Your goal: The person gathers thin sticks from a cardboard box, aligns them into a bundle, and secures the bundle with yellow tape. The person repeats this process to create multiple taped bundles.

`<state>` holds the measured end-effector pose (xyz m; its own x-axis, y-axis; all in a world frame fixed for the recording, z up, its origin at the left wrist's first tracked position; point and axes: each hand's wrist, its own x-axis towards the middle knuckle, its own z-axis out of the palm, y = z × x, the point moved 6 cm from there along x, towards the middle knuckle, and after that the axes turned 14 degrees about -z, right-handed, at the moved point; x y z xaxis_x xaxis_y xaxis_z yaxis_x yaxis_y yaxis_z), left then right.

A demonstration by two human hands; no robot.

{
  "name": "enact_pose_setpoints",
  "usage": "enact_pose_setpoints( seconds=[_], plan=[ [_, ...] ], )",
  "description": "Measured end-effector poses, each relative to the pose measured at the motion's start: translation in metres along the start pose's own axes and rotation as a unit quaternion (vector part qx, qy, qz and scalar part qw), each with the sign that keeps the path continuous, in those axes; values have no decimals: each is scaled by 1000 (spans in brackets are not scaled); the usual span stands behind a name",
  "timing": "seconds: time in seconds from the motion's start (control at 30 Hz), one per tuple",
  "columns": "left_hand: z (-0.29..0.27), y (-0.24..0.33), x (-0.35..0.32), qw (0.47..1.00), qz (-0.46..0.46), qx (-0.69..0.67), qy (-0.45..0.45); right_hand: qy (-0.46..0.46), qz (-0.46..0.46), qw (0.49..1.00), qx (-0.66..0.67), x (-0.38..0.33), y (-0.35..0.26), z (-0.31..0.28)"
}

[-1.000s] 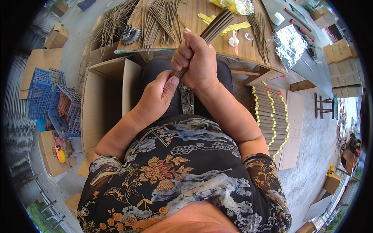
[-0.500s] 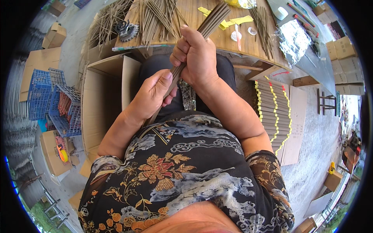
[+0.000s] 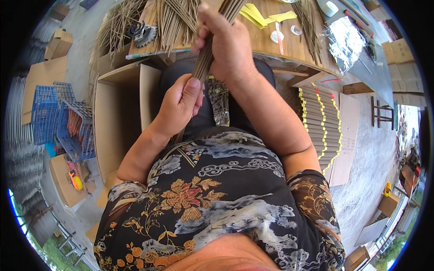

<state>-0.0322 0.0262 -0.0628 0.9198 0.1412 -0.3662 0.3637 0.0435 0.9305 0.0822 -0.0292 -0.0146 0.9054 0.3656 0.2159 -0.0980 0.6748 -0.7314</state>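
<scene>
Grey-brown thin sticks, gathered into one tight bundle of sticks (image 3: 207,58), are slanting across the person's lap just in front of the wooden table (image 3: 266,43), their upper ends reaching over the table's near edge and their lower ends pointing down toward the patterned blouse (image 3: 212,198). The right hand (image 3: 228,49) is wrapping its curled fingers around the upper part of the bundle, closing firmly on it right at the table's edge. The left hand (image 3: 178,106) is gripping the lower part of the same bundle a little nearer the body, thumb lying along the sticks and fingers folding around them from beneath; both hands are clamping the bundle between them, close together but not touching.

On the table, behind the right hand, loose sticks (image 3: 174,18) are lying fanned out, with yellow paper strips (image 3: 260,16) just to the right of them and a crumpled clear plastic sheet (image 3: 346,38) toward the table's right end. Two dark round tape rolls (image 3: 141,32) are sitting near the table's left corner. Below the table's left end an open cardboard box (image 3: 117,117) is standing on the floor, and beyond it, further left, blue plastic crates (image 3: 58,113). Below the table's right end, stacked bundles banded in yellow (image 3: 323,126) are lying side by side on the floor.
</scene>
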Motion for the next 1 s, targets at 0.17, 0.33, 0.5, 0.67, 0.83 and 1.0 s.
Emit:
enact_pose_setpoints(
  seconds=[0.17, 0.33, 0.5, 0.67, 0.83, 1.0],
  plan=[
    [-24, 8, 11, 996, 17, -70, 47, -61, -102, 987, -108, 22, -6, -21],
    [-48, 18, 32, 972, 42, -230, 38, -330, 64, 923, -187, -39, 30, -9],
    [-63, 27, 45, 958, 54, -283, 8, -140, 61, 911, -382, 30, 42, -77],
    [-63, 24, 60, 952, 22, -304, -22, -40, -58, 714, -697, 141, 22, -165],
    [-70, 25, 70, 926, -7, -365, -97, -70, -29, 575, -815, 177, 48, -191],
    [-77, 25, 76, 835, 2, -480, -271, -77, 1, 611, -788, 183, 54, -203]
  ],
)
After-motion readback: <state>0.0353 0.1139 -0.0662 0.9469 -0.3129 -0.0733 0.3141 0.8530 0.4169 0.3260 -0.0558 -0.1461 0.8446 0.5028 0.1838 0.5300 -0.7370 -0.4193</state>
